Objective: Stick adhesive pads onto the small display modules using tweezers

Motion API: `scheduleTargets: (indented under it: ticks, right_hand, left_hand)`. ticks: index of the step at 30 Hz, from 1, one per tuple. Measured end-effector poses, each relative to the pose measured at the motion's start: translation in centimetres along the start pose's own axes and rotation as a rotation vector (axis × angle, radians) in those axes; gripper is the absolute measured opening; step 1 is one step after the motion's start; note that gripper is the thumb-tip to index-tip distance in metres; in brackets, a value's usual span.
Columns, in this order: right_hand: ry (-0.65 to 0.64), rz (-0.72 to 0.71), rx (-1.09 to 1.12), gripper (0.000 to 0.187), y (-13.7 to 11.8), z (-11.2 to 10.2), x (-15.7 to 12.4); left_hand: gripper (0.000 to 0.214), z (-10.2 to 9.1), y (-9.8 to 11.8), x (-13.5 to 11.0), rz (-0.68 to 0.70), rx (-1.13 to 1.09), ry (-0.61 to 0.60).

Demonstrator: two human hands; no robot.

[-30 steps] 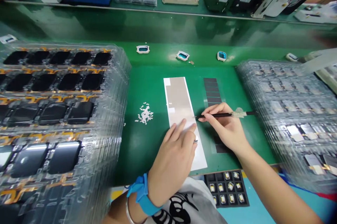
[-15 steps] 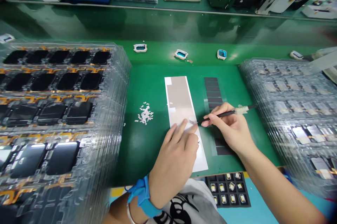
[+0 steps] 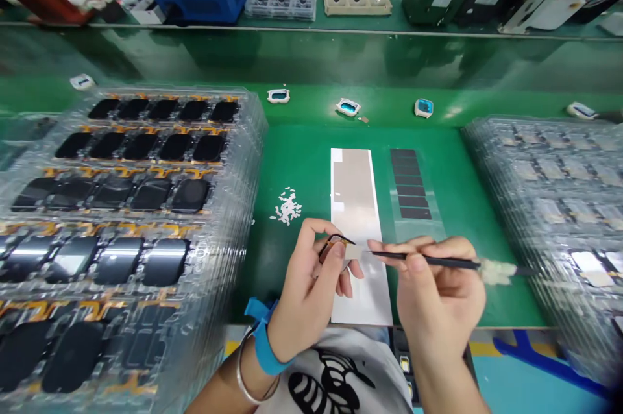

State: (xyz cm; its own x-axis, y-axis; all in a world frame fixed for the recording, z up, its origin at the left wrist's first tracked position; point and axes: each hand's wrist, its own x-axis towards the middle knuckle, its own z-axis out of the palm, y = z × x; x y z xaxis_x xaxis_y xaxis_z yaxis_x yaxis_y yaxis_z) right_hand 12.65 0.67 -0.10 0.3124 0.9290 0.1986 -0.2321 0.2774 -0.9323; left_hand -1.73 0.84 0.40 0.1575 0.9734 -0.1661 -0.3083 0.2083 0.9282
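My left hand (image 3: 314,287), with a blue wrist strap, is raised above the table's front edge and pinches a small dark part with an orange flex strip (image 3: 333,246). My right hand (image 3: 438,294) grips black tweezers (image 3: 428,261) wrapped in pale tape near the back end. The tweezer tip holds a small pale sticker (image 3: 354,251) against the part. Under both hands lies a long grey liner sheet (image 3: 357,206) on the green mat. Beside it sits a clear strip of dark rectangular pads (image 3: 411,187).
Stacked clear trays of dark screens (image 3: 121,219) fill the left. More stacked clear trays (image 3: 549,206) stand on the right. A little heap of white peeled scraps (image 3: 287,206) lies left of the sheet. Three small blue-and-white parts (image 3: 348,107) sit along the mat's far edge.
Both hands have lifted off the liner sheet and come toward me. My left hand now holds a small part, and the tweezers bring a sticker to it. The view shifted right.
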Motion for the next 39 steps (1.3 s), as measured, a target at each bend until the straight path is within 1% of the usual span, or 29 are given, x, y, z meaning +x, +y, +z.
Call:
scheduleTargets:
  ticks: [3, 7, 11, 16, 22, 28, 33, 39]
  right_hand:
    - [0.037, -0.024, -0.001, 0.015, 0.8, 1.5, -1.4]
    - [0.086, -0.059, -0.038, 0.014, 1.2, 2.2, -1.7]
    - [0.099, -0.073, -0.100, 0.015, 1.3, 2.2, -1.6]
    - [0.095, -0.093, -0.070, 0.016, 1.4, 2.3, -1.6]
    - [0.118, -0.091, -0.099, 0.016, 1.3, 2.4, -1.7]
    - [0.105, -0.089, -0.060, 0.016, 1.3, 2.3, -1.7]
    - [0.127, -0.076, -0.108, 0.015, 1.5, 2.2, -1.8]
    - [0.123, -0.073, -0.109, 0.015, 1.5, 2.2, -1.8]
  left_hand:
    - [0.017, 0.0, -0.1, 0.1, -0.001, -0.125, -0.025]
    - [0.019, 0.0, -0.3, 0.1, 0.036, -0.171, -0.045]
    - [0.016, 0.1, -0.2, 0.0, 0.014, -0.119, -0.036]
    - [0.015, 0.2, -0.3, -0.1, 0.019, -0.090, -0.034]
    - [0.015, 0.0, -0.7, -0.1, 0.036, -0.068, -0.034]
    - [0.013, 0.0, -0.8, 0.0, 0.034, -0.077, -0.047]
    - [0.013, 0.0, -0.7, 0.0, 0.022, -0.082, -0.041]
    - [0.013, 0.0, -0.7, 0.0, 0.011, -0.079, -0.037]
